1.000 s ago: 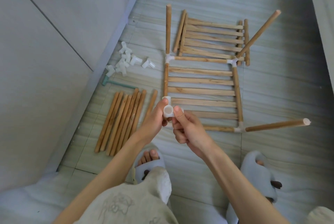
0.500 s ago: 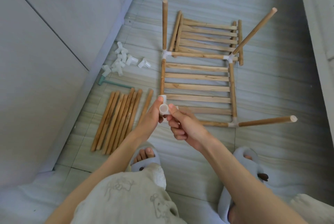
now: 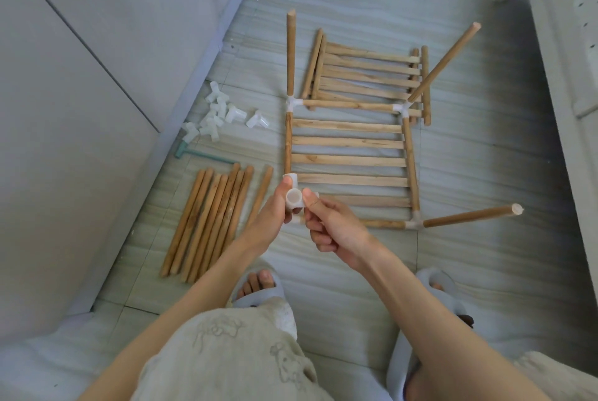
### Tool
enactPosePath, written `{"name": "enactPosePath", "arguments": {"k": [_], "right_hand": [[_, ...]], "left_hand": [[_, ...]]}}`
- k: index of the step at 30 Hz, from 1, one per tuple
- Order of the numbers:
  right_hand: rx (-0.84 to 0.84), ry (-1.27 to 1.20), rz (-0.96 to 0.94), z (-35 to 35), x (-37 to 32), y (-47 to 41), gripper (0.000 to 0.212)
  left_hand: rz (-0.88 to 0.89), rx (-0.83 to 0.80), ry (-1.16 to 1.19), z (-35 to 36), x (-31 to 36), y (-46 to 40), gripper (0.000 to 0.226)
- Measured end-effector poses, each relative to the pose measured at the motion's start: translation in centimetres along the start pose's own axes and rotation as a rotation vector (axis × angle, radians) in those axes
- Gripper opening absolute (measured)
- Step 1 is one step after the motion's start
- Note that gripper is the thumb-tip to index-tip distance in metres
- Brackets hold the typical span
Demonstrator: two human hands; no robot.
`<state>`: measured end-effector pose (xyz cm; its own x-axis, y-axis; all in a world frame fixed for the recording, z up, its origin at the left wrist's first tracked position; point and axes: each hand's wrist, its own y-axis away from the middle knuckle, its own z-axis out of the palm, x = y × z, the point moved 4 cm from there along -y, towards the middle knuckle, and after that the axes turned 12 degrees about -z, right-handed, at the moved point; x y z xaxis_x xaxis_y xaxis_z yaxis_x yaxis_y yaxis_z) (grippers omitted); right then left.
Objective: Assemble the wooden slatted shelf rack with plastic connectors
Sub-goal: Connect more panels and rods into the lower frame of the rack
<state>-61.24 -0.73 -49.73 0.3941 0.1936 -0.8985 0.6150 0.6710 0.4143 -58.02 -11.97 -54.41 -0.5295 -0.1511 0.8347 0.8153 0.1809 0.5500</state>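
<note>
A slatted wooden shelf frame point(image 3: 349, 159) lies flat on the floor with white connectors at three corners and round posts point(image 3: 443, 62) sticking up from them. At its near left corner, both hands hold a white plastic corner connector point(image 3: 293, 198). My left hand point(image 3: 270, 222) grips it from the left with the thumb along its side. My right hand point(image 3: 330, 227) pinches it from the right with thumb and forefinger. One socket of the connector faces up towards me. The frame's left rail ends just above the connector.
Several loose round wooden rods point(image 3: 210, 222) lie in a row left of the frame. A heap of spare white connectors point(image 3: 221, 117) and a green tool point(image 3: 200, 154) sit by the wall. A second slatted panel point(image 3: 372, 72) lies behind the frame. Two slippered feet stand below.
The hands and the connector stay at the frame's near left corner. The view has shifted slightly; nothing was let go or picked up.
</note>
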Motion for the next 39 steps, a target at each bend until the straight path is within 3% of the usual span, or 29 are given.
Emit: {"name": "enactPosePath", "arguments": {"k": [5, 9, 12, 14, 17, 20, 23, 27, 34, 39], "right_hand": [[-0.052, 0.204, 0.083, -1.9, -1.6, -0.1, 0.040], [-0.002, 0.176, 0.092, -4.2, -2.2, -1.1, 0.038], [0.064, 0.220, 0.112, -6.6, -2.6, -3.4, 0.035], [0.082, 0.281, 0.124, -8.4, -2.6, -5.7, 0.031], [0.130, 0.417, 0.110, -11.4, -2.3, -10.3, 0.028], [0.181, 0.622, 0.042, -14.4, -2.1, -15.2, 0.030], [0.190, 0.888, -0.024, -16.7, -1.8, -19.8, 0.034], [0.207, 1.118, -0.108, -19.2, -1.7, -25.5, 0.040], [0.026, 1.463, -0.083, -22.0, -1.8, -33.9, 0.045], [-0.030, 1.707, 0.006, -22.6, -0.1, -34.0, 0.050]], "left_hand": [[-0.069, -0.025, 0.028, -0.6, 0.8, 0.4, 0.052], [-0.071, -0.108, -0.012, -2.7, 1.4, 0.6, 0.050], [-0.056, -0.163, 0.163, -4.7, 2.3, -0.3, 0.050], [-0.062, -0.106, 0.259, -5.9, 3.0, -2.1, 0.047], [-0.110, -0.009, 0.045, -6.3, 3.5, -6.2, 0.041], [-0.079, 0.095, -0.322, -5.7, 3.3, -11.1, 0.032], [0.043, 0.090, -0.786, -4.8, 2.1, -15.4, 0.055], [0.094, 0.016, -1.159, -4.0, -0.5, -19.3, 0.073], [0.151, 0.018, -1.521, -3.9, -3.6, -22.6, 0.088], [0.201, 0.023, -1.565, -3.0, -4.6, -22.3, 0.097]]}}
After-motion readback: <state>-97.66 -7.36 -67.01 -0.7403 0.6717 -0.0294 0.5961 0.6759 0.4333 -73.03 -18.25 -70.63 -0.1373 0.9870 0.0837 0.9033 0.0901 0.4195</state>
